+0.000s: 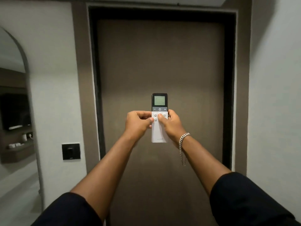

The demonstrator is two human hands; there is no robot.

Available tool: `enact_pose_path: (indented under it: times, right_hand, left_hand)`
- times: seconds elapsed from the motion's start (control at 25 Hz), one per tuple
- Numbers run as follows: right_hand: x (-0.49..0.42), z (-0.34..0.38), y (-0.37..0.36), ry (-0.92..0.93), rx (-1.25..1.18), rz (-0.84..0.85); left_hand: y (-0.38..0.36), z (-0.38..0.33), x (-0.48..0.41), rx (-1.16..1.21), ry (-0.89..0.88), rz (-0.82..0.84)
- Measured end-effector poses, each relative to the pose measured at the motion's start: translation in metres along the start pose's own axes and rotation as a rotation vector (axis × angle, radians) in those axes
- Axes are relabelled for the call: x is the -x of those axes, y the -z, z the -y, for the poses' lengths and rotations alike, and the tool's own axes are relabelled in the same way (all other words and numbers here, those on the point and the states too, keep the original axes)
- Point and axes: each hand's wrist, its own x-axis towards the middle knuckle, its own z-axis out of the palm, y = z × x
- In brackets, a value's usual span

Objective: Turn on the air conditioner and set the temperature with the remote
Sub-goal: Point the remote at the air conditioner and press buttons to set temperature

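Remote [159, 117] is standing upright in front of the brown door [160, 62], both arms reaching out to it. Left of the remote, the left hand [138, 122] is curling closed around its edge, thumb lying on the lower buttons. Right of it, the right hand [171, 123] is gripping the other edge, thumb pressing a middle button, a chain bracelet [183, 139] hanging at the wrist.

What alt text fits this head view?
Both hands, left and right, hold a white remote upright at arm's length before a brown door, the right thumb on its round buttons. A chain bracelet hangs from the right wrist; a black wall switch sits lower left.
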Motion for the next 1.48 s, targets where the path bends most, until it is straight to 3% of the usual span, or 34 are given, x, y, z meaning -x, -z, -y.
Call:
enact_pose_path:
  times: [0.36, 1.48]
  right_hand:
    - [-0.020, 0.086, -0.016, 0.149, -0.005, 0.014]
    - [-0.011, 0.115, 0.011, 0.222, 0.012, 0.092]
  left_hand:
    - [0.028, -0.077, -0.016, -0.039, -0.194, -0.029]
    - [0.020, -0.091, -0.018, -0.076, -0.276, -0.053]
